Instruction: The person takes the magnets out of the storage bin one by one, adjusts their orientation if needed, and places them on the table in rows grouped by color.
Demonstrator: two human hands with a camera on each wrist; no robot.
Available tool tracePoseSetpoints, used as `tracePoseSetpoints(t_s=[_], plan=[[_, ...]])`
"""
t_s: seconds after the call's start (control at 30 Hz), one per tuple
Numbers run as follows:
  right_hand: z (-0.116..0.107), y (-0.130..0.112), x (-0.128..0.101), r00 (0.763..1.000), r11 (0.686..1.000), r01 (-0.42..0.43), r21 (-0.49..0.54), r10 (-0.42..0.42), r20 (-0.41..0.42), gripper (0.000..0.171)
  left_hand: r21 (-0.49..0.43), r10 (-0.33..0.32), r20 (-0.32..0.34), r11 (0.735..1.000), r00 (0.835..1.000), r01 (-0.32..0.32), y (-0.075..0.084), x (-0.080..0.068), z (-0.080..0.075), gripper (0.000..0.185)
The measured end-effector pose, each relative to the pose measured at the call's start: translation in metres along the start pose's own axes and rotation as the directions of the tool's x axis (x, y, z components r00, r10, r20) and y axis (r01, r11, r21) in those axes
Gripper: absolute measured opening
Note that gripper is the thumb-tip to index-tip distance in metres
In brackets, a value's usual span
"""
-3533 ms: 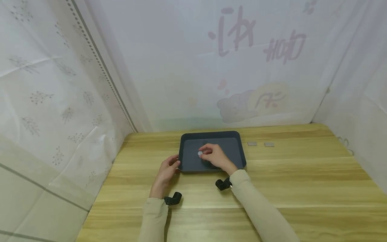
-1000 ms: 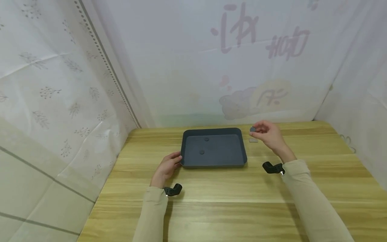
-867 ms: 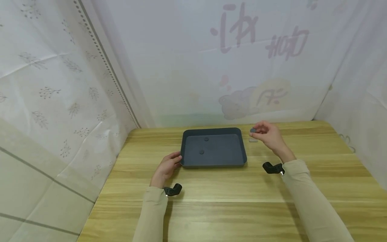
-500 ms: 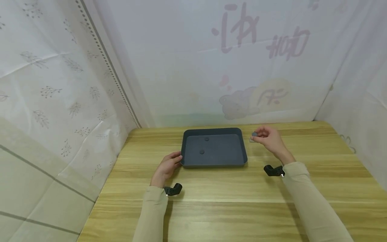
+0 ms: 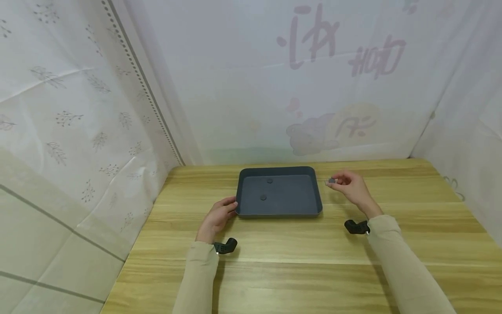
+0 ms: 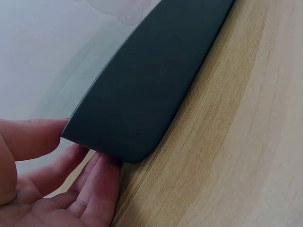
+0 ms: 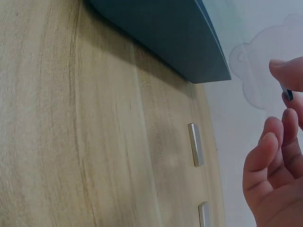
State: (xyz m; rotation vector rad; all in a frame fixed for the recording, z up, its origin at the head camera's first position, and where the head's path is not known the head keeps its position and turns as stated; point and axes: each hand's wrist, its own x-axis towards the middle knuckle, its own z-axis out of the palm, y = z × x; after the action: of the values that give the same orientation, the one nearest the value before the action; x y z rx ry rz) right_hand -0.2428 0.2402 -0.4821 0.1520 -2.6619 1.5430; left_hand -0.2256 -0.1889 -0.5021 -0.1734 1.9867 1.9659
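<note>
Disc in my right grip: small dark disc [image 5: 331,180] pinched between thumb and fingertip of my right hand [image 5: 351,188], held above the tabletop [image 5: 298,257] just right of the tray; in the right wrist view only its dark edge [image 7: 287,92] shows between thumb and finger.
Right grip: clamped on the disc, thumb and forefinger together on it, the other fingers [image 7: 265,156] loosely curled beneath.
Left grip: my left hand [image 5: 217,216] holds the tray's near left corner; in the left wrist view the thumb lies against the wall and the fingers [image 6: 97,187] are tucked under the corner, so the grip is clamped on the tray.
Wrist cameras: a black mount [image 5: 224,246] sits at my left cuff and another [image 5: 356,227] at my right cuff, both low over the tabletop.
Tray: dark rectangular tray [image 5: 279,212] lying flat on the tabletop between my two hands, its long side toward me.
Discs in the tray: one dark disc [image 5: 263,197] near the middle of the floor, a second [image 5: 269,181] farther back by the far wall, apart from each other.
Metal pieces: in the right wrist view two small grey metal blocks [image 7: 195,144] lie on the tabletop beyond the tray's corner, one after the other, apart; in the head view one shows just beside my right fingertips.
Backdrop: pale printed cloth [image 5: 274,87] hangs behind and at both sides of the tabletop.
</note>
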Motion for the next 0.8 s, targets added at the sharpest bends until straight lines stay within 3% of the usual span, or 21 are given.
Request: tracePoseSetpoints(t_s=[0.37, 0.8], plan=[[0.0018, 0.0068, -0.0003, 1.000, 0.999, 0.026, -0.039, -0.026, 0.002, 0.033, -0.007, 0.004, 0.015, 1.000, 1.000, -0.004, -0.0006, 0.0004, -0.0021, 0.046], [0.0063, 0.0103, -0.0011, 1.000, 0.992, -0.011, -0.125, 0.014, 0.021, 0.031, -0.002, -0.004, -0.001, 1.000, 1.000, 0.004, -0.0009, -0.0001, -0.0011, 0.045]])
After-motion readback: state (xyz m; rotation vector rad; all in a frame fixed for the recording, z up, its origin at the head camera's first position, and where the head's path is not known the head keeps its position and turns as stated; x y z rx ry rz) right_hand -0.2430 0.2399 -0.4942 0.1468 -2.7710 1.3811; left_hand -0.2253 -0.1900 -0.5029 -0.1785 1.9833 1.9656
